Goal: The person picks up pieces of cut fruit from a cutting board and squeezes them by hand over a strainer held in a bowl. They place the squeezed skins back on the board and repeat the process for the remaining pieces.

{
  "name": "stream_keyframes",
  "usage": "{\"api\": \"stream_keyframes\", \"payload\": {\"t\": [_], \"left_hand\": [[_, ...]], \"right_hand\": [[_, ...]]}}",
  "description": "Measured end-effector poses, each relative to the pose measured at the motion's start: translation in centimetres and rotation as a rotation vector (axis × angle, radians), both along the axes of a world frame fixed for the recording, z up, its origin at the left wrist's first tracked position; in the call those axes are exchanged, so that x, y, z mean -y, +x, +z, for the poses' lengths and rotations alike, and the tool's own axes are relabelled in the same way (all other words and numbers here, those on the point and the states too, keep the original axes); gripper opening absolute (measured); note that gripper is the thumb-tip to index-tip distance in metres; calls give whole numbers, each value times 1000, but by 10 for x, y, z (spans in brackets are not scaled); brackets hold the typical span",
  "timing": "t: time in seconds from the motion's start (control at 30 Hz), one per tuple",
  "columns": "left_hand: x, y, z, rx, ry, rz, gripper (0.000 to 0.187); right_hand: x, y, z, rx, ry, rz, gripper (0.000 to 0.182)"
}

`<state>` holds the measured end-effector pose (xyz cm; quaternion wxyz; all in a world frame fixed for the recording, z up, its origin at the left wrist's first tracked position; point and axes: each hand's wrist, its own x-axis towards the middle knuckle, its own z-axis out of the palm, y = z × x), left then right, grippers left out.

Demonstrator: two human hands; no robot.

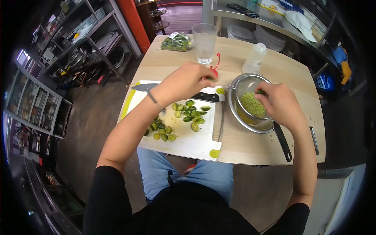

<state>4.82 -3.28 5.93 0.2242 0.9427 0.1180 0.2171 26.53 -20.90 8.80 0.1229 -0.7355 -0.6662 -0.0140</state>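
You pinched a green piece (261,92) over the strainer (245,81), right of the cutting board (190,144).
Your right hand (280,103) had thumb and fingers closed on that piece, above the pale green bits (252,105) in the strainer, which rested on a metal bowl (261,131). Your left hand (187,79) hung over the board's far edge, fingers curled, near the red cap (214,73) just beyond it; some green showed at the fingertips, but you couldn't tell whether they gripped it. Cut green fruits (195,113) lay on the board, and the knife (206,96) lay along its far side, partly under your left forearm.
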Motion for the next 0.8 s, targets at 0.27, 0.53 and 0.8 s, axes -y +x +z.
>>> {"api": "stream_keyframes", "payload": {"t": [0.27,0.53,0.8], "left_hand": [[-20,-69,-73,-146,-186,163,24],[-23,-113,-55,-75,-223,218,23],[-5,-156,-63,-297,-100,142,28]], "right_hand": [[-70,-103,-57,18,-258,412,22],[-71,-125,-56,-62,-311,379,27],[-73,-180,-96,-10,-203,637,24]]}}
